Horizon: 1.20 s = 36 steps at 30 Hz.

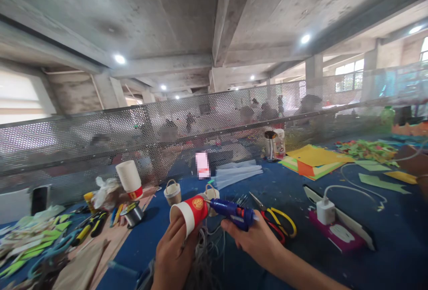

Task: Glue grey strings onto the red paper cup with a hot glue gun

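My left hand grips a red and white paper cup, tipped on its side with its open rim toward me and some fingers inside it. In my right hand is a blue hot glue gun, its nozzle pointing left at the base of the cup. Whether the nozzle touches the cup I cannot tell. Just behind are two small cups with handles, one white and tan and one partly hidden by the glue gun. Pale cord lies tangled below my hands.
Scissors with yellow and red handles lie right of the glue gun. A purple power strip with a white charger sits farther right. Stacked paper cups, a wire spool and paper scraps are left. A perforated metal screen stands behind.
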Available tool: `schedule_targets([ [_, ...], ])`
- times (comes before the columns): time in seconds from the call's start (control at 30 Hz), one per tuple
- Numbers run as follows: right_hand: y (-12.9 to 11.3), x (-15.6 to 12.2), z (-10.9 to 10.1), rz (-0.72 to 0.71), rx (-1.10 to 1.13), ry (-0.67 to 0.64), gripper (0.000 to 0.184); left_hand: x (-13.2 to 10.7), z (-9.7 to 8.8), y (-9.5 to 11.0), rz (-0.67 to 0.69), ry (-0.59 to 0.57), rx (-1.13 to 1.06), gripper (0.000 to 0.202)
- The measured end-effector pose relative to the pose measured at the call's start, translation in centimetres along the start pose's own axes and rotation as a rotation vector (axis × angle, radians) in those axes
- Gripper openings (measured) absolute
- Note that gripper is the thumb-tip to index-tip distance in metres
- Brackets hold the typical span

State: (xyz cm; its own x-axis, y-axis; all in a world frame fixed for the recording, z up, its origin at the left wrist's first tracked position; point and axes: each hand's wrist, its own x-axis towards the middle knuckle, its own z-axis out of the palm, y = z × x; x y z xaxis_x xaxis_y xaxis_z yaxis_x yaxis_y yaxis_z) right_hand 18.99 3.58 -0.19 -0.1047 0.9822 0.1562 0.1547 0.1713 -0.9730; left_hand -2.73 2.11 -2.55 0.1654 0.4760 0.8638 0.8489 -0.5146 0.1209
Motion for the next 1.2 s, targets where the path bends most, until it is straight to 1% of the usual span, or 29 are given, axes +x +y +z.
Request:
schedule_targets([
  [0.13, 0.0, 0.1, -0.1, 0.019, -0.002, -0.051, 0.039, 0.1, -0.1, -0.1, 0.091, 0.011, 0.056, 0.029],
  [0.27, -0.8, 0.0, -0.3, 0.038, 0.035, -0.079, 0.041, 0.5, -0.3, 0.0, 0.18, 0.002, 0.102, 0.026],
  [0.4, -1.2, 0.1, -0.3, 0.081, 0.083, -0.097, 0.038, 0.8, -0.4, 0.0, 0.255, 0.009, 0.136, 0.024],
  [0.53, -0.7, 0.4, -0.3, 0.047, 0.087, -0.128, 0.034, 1.0, -0.4, 0.4, 0.317, 0.045, 0.163, 0.021],
  [0.7, -0.7, 0.5, -0.5, 0.013, 0.103, -0.163, 0.027, 1.4, -0.6, 1.0, 0.389, 0.033, 0.169, 0.022],
  [0.83, -0.5, 0.7, -0.5, -0.046, 0.087, -0.175, 0.028, 1.3, -0.6, 0.9, 0.392, 0.025, 0.176, 0.023],
  [0.97, 0.0, 0.9, -0.4, -0.077, 0.065, -0.179, 0.029, 0.9, -0.3, 0.4, 0.317, 0.02, 0.172, 0.019],
  [1.07, 0.3, 1.0, -0.4, -0.099, 0.037, -0.185, 0.032, 0.7, -0.2, 0.0, 0.267, 0.03, 0.179, 0.021],
  [1.2, 0.3, 0.9, -0.6, -0.059, -0.004, -0.172, 0.033, 0.9, -0.4, 0.1, 0.224, 0.017, 0.159, 0.022],
])
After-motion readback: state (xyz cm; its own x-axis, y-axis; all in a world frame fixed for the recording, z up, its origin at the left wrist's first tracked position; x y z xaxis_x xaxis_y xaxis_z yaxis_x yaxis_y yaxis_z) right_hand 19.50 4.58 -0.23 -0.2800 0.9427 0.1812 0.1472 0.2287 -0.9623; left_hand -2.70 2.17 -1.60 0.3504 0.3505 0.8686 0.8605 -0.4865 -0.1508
